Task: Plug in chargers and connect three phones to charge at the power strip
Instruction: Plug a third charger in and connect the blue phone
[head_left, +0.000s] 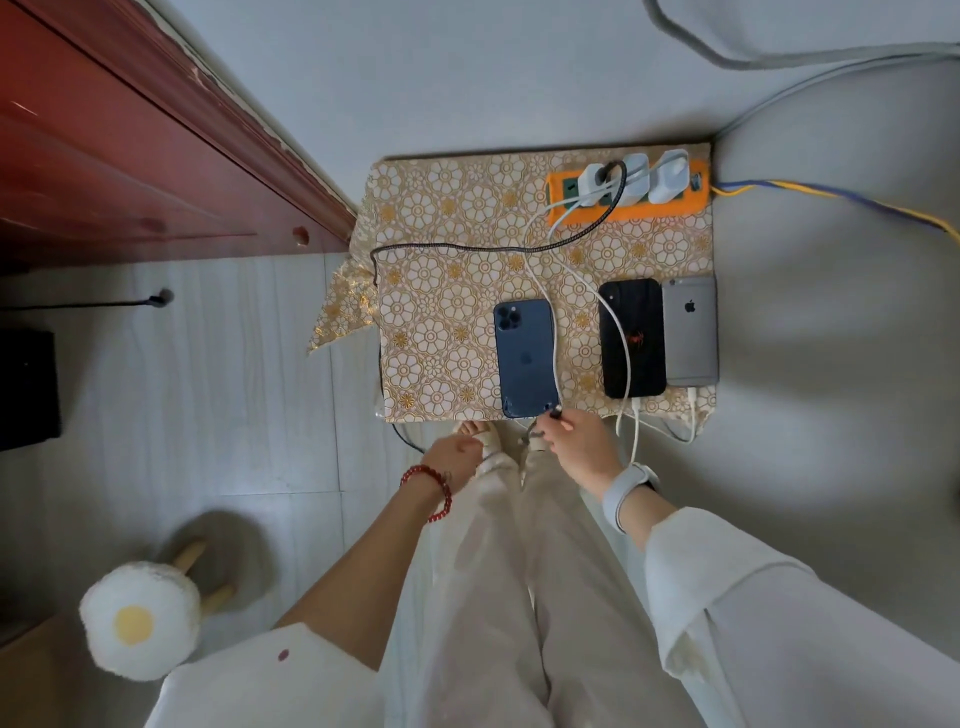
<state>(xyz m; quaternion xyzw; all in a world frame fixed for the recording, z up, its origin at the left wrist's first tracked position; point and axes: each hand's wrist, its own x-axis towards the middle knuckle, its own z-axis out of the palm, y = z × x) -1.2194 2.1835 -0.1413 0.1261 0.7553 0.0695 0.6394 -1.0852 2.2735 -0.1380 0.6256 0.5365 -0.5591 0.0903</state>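
Head camera, 1 wide-angle view looking steeply down from standing height.

The lens faces almost straight down past the wearer's own pale trousers to the floor, with the low table well below it and the picture bending at the edges. The right hand, pinching a cable plug, sits just below the frame's middle; the table and its 3 phones lie beyond that pinch, the forearms and trousers on the near side of it. The left hand hangs beside it. With only 1 view, no part of the scene is shared.
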